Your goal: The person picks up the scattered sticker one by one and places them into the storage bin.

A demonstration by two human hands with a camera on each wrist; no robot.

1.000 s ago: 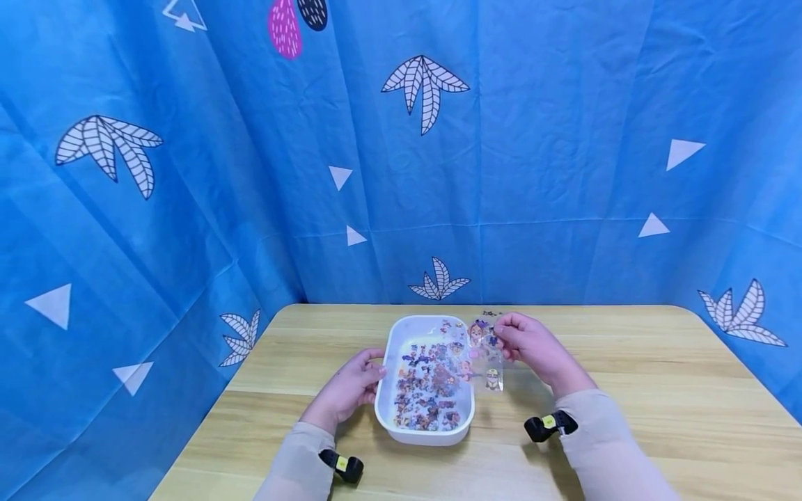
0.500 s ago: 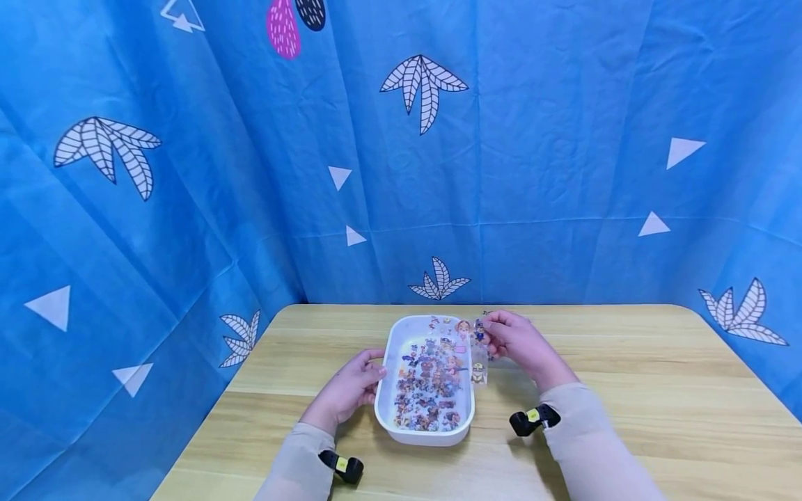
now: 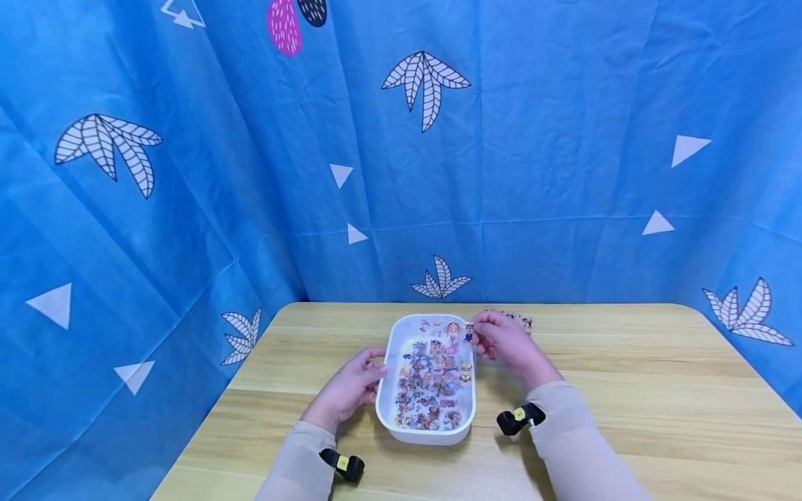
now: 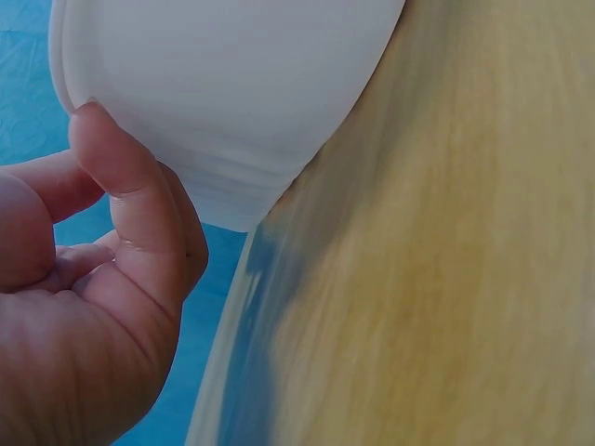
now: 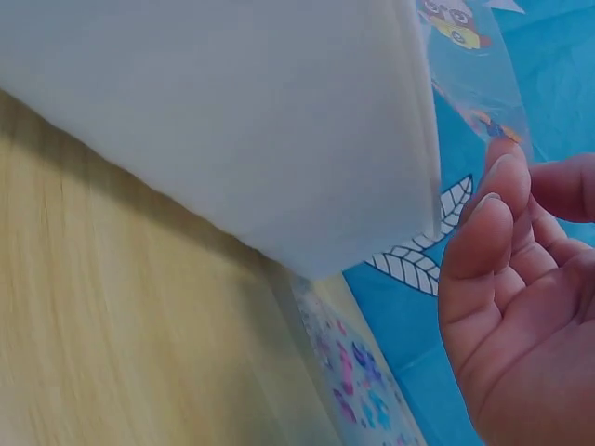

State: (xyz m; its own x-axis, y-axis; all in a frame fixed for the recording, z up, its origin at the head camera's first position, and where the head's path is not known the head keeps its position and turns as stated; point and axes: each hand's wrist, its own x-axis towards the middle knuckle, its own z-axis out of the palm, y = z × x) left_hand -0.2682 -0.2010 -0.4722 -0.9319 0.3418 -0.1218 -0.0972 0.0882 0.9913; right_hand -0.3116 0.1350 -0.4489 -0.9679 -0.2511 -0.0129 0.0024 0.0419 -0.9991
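Head: near the bench's (image 3: 658,390) back edge, the left hand (image 3: 353,381) grips the white tub (image 3: 429,438) by its rim; the right hand (image 3: 506,344) pinches a transparent sticker sheet (image 3: 452,332) over it. Left wrist: one fingertip (image 4: 98,139) meets the rim. Right wrist: fingertips (image 5: 507,165) clamp the sheet's edge; best laid flat, uncreased.

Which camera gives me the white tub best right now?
The head view: it shows the white tub from above, nearly its whole rim and into its inside. Both wrist views show only parts of its outside, cut off by the frame.
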